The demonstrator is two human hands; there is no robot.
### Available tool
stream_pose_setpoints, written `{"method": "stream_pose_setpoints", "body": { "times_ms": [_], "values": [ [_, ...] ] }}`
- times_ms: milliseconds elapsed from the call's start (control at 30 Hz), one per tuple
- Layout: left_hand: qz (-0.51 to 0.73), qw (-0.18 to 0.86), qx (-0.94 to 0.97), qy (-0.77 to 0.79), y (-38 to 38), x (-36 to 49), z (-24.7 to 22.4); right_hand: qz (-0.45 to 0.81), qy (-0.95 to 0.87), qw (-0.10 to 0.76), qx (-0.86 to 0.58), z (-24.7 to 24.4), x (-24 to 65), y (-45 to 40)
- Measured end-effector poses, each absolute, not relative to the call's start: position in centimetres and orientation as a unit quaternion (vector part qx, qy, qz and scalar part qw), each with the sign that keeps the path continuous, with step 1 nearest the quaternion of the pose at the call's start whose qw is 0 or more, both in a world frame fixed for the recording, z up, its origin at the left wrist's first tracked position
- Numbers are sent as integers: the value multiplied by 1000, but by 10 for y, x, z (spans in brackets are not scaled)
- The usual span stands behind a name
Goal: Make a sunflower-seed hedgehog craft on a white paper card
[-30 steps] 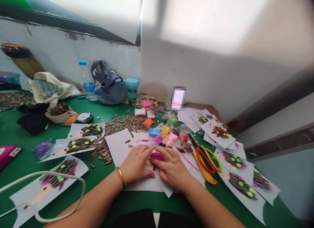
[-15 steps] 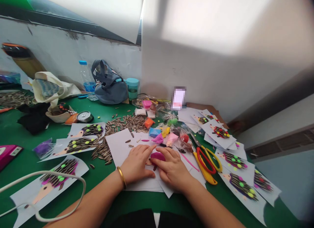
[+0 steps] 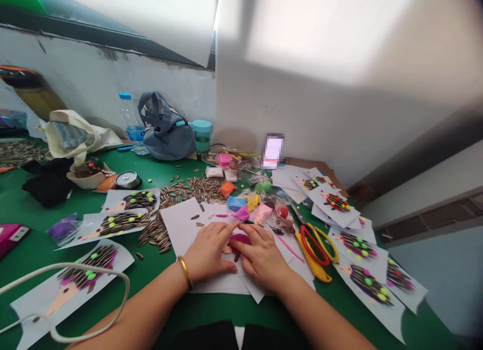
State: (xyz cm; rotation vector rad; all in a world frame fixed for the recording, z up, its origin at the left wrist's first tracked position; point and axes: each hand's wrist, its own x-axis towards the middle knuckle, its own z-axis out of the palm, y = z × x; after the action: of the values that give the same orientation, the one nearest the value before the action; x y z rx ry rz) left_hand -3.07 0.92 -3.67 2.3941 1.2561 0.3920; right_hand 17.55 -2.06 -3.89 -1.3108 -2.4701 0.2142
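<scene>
resting right fingers on magenta piece over paper

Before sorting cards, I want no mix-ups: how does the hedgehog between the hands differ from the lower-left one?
The central hedgehog shows bare magenta; the lower-left hedgehog bears seeds and green dots. The left hand and right hand partly cover the central hedgehog, while no hand covers the lower-left hedgehog. Both have a peach face on white paper.

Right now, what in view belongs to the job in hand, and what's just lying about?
Likely part of the job:
magenta piece
white paper
striped seeds
coloured packets

Probably just lying about:
blue handbag
plastic bottle
black cloth
turquoise-lidded cup
</scene>
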Motion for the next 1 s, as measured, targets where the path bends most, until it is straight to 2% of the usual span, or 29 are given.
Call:
{"method": "stream_pose_setpoints", "body": {
  "times_ms": [200, 567, 800, 1000],
  "values": [
    [145, 203, 858, 449, 10, -30, -38, 93, -860, 201, -460, -35, 178, -17],
    [144, 204, 857, 451, 10, -30, -39, 73, -859, 163, -480, -39, 171, -18],
    [144, 212, 855, 452, 10, -31, -38, 67, -849, 220, -477, -41, 177, -14],
    [144, 209, 856, 450, 10, -30, -38, 73, -857, 175, -479, -40, 172, -16]
  ]
}}
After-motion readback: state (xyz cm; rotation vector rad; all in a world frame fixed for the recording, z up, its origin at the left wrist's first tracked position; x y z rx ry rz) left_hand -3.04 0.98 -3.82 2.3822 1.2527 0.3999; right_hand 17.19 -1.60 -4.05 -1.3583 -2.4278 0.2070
